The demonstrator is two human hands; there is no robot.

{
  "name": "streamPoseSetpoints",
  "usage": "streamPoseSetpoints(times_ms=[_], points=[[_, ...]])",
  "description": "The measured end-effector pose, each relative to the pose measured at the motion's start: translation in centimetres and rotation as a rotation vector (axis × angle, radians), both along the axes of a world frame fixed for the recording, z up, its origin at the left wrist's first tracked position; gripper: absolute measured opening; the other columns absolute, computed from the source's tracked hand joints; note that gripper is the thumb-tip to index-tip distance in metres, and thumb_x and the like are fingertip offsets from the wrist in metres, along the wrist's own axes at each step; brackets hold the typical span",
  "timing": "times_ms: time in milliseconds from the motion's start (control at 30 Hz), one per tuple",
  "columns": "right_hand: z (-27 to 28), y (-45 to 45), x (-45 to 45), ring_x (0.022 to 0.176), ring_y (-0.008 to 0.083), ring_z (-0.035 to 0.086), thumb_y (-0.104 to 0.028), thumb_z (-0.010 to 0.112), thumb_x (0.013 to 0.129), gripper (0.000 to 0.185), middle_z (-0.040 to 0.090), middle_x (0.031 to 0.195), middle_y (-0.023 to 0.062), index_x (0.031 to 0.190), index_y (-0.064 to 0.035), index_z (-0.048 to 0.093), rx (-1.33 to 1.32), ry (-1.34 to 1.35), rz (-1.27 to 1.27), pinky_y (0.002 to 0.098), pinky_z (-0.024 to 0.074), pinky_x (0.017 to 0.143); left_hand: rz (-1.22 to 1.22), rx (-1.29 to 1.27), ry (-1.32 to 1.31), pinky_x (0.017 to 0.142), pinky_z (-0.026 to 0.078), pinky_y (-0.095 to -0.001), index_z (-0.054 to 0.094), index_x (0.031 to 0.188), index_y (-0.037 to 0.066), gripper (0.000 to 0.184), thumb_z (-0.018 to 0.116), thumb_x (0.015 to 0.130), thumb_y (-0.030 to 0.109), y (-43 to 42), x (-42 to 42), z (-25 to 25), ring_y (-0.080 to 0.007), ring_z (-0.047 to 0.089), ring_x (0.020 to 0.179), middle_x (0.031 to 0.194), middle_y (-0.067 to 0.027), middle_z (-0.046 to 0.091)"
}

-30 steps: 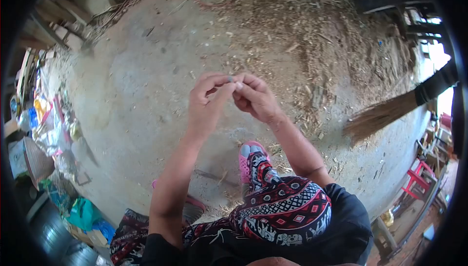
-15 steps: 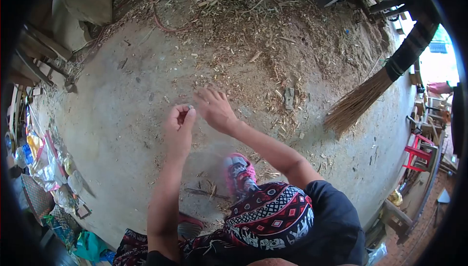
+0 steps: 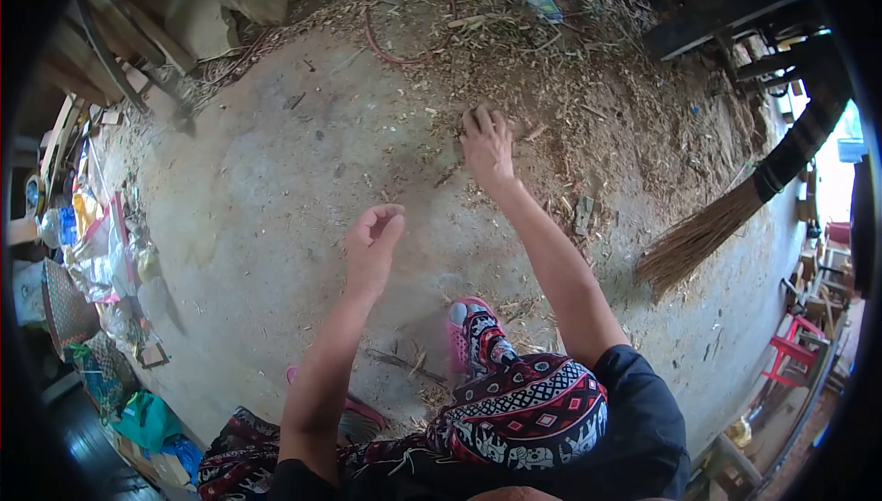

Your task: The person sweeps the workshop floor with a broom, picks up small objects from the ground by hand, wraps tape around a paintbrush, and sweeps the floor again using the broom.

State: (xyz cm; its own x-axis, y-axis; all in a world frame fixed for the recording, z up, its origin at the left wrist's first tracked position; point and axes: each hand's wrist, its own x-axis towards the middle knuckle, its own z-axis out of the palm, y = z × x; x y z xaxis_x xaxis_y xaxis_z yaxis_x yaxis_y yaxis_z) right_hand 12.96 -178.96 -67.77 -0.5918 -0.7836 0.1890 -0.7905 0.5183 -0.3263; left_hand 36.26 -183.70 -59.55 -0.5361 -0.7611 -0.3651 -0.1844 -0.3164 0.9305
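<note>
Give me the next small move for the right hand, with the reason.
Perhaps close the right hand on some chips: its bent fingers are at their edge, while the left hand is away from them, thumb curled toward a finger. Whether the right hand touches them is hard to tell.

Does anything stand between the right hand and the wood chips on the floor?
Nothing visible does. The right hand is at the edge of the wood chips, though contact is unclear. The broom is off to the right and the left hand nearer the body, both out of the way.
</note>
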Motion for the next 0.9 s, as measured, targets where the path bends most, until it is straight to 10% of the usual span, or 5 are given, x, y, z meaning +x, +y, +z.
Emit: streamPoseSetpoints(times_ms=[167,333,633,900], points=[[-1.1,1.7,2.1,0.109,0.0302,0.046,0.003,0.049,0.073,0.038,0.052,0.115,0.0149,0.110,0.0003,0.057,-0.006,-0.119,0.286,0.0365,0.0382,0.096,-0.032,0.041,0.009,0.067,0.043,-0.0215,0.059,0.092,0.004,0.011,0.062,0.086,0.013,-1.0,0.6,0.9,-0.0066,0.053,0.073,0.081,0.0017,0.058],[0.5,1.2,-0.6,0.093,0.0282,0.052,-0.006,0.052,0.082,0.013,0.057,0.099,0.0130,0.091,-0.0032,0.060,0.088,-0.088,0.022,0.0363,0.0447,0.079,-0.007,0.062,0.028,0.066,0.043,-0.0216,0.059,0.091,0.005,0.011,0.063,0.085,0.014,-2.2,1.1,1.2,-0.0064,0.053,0.069,0.078,0.0014,0.058],[0.4,-6.9,-5.0,0.110,0.0326,0.045,-0.028,0.053,0.086,0.042,0.046,0.127,0.0120,0.124,-0.0098,0.050,-0.014,0.132,0.107,0.0515,0.0386,0.089,-0.130,-0.016,-0.141,0.069,0.042,-0.0198,0.059,0.094,0.005,0.011,0.061,0.086,0.012,-0.6,1.1,0.9,-0.0039,0.051,0.075,0.082,0.0032,0.057],[1.4,-9.5,-4.8,0.105,0.0275,0.046,-0.014,0.052,0.079,0.030,0.052,0.115,0.0095,0.107,-0.0083,0.062,0.186,0.165,-0.061,0.0464,0.0346,0.086,-0.091,0.058,-0.174,0.069,0.042,-0.0204,0.058,0.095,0.004,0.013,0.060,0.087,0.014,-1.2,3.8,-1.0,-0.0043,0.050,0.074,0.083,0.0035,0.057]])
